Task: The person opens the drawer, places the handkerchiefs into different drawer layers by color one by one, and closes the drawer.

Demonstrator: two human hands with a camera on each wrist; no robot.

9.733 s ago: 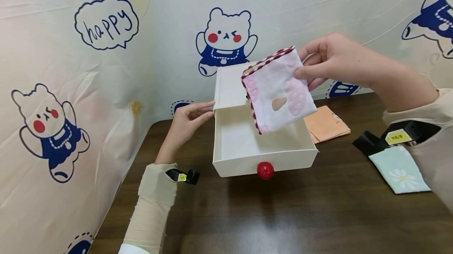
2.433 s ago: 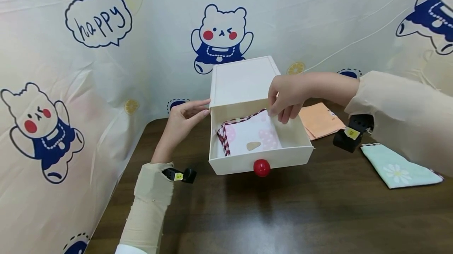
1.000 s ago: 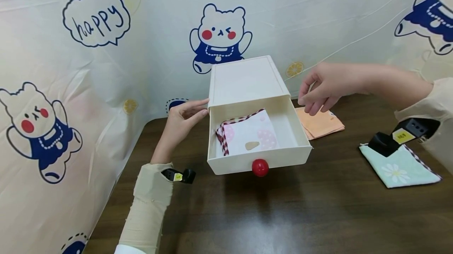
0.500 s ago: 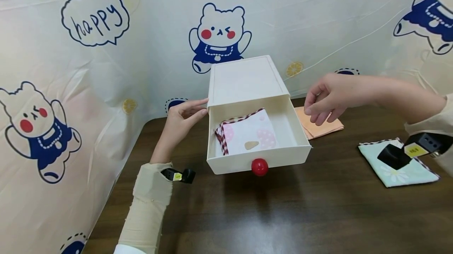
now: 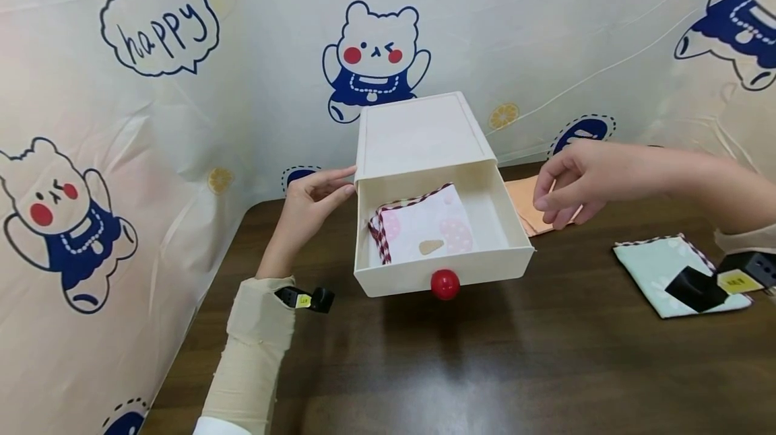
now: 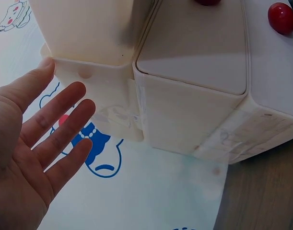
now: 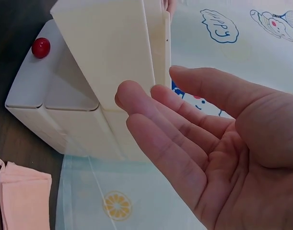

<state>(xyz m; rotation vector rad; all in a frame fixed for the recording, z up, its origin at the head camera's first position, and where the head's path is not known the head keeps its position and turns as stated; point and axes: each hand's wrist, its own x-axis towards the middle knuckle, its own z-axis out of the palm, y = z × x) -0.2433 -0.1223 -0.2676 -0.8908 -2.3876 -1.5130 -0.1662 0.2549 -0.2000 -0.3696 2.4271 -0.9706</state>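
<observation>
A white drawer cabinet (image 5: 424, 135) stands against the curtain, its top drawer (image 5: 388, 282) pulled out by a red knob side facing me. Inside the drawer, toward its left, lies a folded white handkerchief (image 5: 409, 229) with pink patches and a dark red checked edge. My left hand (image 5: 306, 209) touches the cabinet's left side with fingertips and thumb; its fingers are extended in the left wrist view. Right of the drawer my right hand (image 5: 576, 182) hovers with loosely bent fingers, holding nothing. Under it in the head view, a folded orange handkerchief (image 5: 524, 203) is partly hidden.
A folded mint-green handkerchief (image 5: 645, 266) with a daisy lies on the dark wooden table (image 5: 545, 354) at right, partly covered by the right wrist's camera. Lower drawers with red knobs (image 6: 282, 18) show in the wrist views. A patterned curtain (image 5: 273, 51) hangs behind.
Earlier my right hand held the white handkerchief above the drawer; it now lies inside, released. That hand has withdrawn right and lowered slightly. My left hand has stayed at the cabinet.
</observation>
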